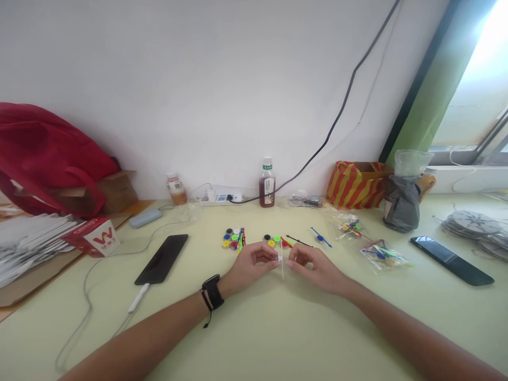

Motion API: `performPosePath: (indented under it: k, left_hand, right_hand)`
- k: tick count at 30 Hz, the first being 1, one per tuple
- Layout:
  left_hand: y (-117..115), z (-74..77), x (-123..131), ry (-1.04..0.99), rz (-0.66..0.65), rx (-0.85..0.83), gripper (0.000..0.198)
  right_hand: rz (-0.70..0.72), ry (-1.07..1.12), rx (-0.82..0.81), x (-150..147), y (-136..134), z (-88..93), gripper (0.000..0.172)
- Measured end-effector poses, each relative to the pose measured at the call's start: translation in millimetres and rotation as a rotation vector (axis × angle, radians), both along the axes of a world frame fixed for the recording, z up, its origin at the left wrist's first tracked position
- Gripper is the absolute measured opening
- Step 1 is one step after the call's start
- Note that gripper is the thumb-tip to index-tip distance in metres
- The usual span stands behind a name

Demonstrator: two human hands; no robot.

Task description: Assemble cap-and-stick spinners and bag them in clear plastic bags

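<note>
Between my hands stands a thin white spinner arrow (282,270), seen nearly edge-on above the table. My left hand (260,262) is closed in a pinch on its white middle part. My right hand (311,264) is also pinched, right beside the arrow; whatever lies between its fingertips is too small to make out. Just beyond my left hand lie coloured round discs (226,244) with several arrows (241,239). Further right are more discs (271,244), a black arrow (298,241), and a blue arrow with a round disc (320,238).
Clear bags of coloured arrows (384,255) lie right. A black phone (162,259) with a white cable lies left, and a dark phone (450,259) far right. By the wall stand a drink bottle (267,185), a power strip (222,197) and a striped bag (353,185).
</note>
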State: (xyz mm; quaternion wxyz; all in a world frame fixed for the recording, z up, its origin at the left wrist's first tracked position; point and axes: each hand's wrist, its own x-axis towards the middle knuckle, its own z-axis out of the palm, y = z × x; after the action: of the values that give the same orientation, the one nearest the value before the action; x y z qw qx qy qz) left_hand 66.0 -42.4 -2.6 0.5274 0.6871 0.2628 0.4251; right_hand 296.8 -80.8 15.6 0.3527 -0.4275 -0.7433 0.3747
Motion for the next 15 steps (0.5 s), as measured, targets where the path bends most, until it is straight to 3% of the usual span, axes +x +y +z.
performPosePath:
  k: [8, 15]
  left_hand:
    - [-1.9, 1.8, -0.3, 0.023, -0.026, 0.012, 0.022]
    - [-5.3, 7.0, 0.7, 0.075, -0.020, 0.033, 0.025]
  right_hand:
    - [0.028, 0.050, 0.024, -0.7, -3.5, 1.3, 0.019]
    - [0.088, 0.031, -0.020, -3.5, -4.8, -7.0, 0.033]
